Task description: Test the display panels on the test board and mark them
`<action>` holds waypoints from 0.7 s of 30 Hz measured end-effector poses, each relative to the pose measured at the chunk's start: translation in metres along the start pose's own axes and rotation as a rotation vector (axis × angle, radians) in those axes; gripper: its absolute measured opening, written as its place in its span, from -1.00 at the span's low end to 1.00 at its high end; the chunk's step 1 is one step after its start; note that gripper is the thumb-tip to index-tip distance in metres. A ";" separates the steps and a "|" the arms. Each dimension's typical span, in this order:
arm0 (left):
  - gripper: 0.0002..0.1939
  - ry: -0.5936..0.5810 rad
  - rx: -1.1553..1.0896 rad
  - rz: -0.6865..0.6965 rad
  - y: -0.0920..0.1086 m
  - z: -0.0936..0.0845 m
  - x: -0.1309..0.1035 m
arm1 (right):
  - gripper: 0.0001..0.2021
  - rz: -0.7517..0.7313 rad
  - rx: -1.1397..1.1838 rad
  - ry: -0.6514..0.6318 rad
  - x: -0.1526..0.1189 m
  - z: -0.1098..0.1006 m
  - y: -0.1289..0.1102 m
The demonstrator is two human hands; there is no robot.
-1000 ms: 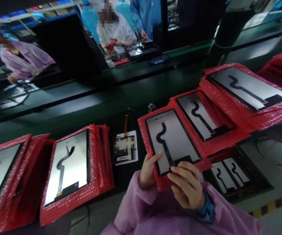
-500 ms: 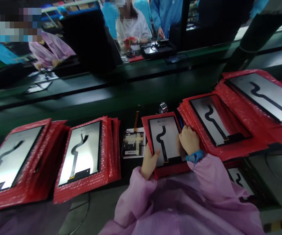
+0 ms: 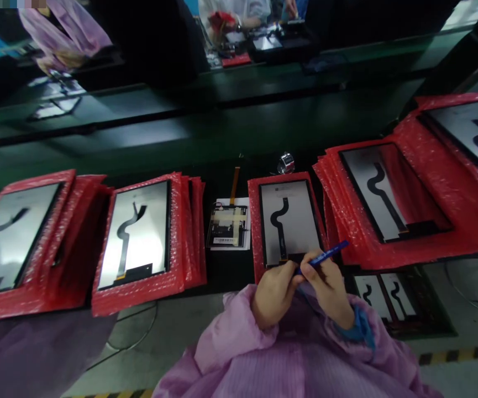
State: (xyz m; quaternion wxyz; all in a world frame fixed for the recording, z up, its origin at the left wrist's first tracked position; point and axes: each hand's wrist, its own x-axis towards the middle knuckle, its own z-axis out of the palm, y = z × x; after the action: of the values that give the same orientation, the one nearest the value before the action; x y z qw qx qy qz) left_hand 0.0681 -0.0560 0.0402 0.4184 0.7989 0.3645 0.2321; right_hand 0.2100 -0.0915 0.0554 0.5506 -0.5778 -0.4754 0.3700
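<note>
A blue pen (image 3: pixel 325 254) is gripped in my right hand (image 3: pixel 327 284), tilted with its free end up to the right. My left hand (image 3: pixel 275 290) is closed, its fingertips meeting the pen's lower left end close to my right fingers; whether a cap is between them cannot be made out. Just beyond both hands, a screen panel (image 3: pixel 300 221) lies on a red bubble-wrap sleeve (image 3: pixel 255 232). A dark S-shaped flex cable (image 3: pixel 279 224) runs along its silvery back. My hands cover the panel's near edge.
Left of the panel lies an opened device (image 3: pixel 229 224) on white paper. Red-sleeved stacks with screen panels (image 3: pixel 143 232) (image 3: pixel 383 188) flank it on both sides. A roll of tape (image 3: pixel 285 163) stands behind. People work across the green bench (image 3: pixel 205 119).
Both hands have left the panel's sides and come together at its near edge. The blue pen, earlier lying beside the panel, is now in my right hand. The view has tilted down.
</note>
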 end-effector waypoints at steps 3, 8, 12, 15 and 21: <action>-0.41 -0.161 -0.140 -0.055 0.008 -0.012 -0.008 | -0.79 -0.024 0.012 0.075 -0.015 0.005 -0.002; -0.45 -0.322 -0.402 -0.186 0.002 -0.053 -0.022 | -0.75 -0.135 0.129 0.422 -0.007 -0.024 -0.015; -0.50 0.009 -0.210 -0.213 -0.027 -0.047 -0.017 | -0.84 -0.168 0.075 0.412 0.013 -0.031 0.003; -0.53 0.189 0.107 -0.150 -0.046 -0.024 -0.006 | -0.83 -0.017 -0.108 0.133 0.023 -0.014 0.031; -0.62 0.257 0.188 -0.101 -0.059 -0.009 -0.001 | -0.67 -0.016 -0.323 0.127 0.029 0.005 0.050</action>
State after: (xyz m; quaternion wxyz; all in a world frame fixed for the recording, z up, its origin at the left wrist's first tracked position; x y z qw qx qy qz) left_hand 0.0387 -0.0296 -0.0040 0.3027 0.7788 0.4751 0.2759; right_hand 0.2205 -0.0596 0.0085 0.4825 -0.6771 -0.4975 0.2474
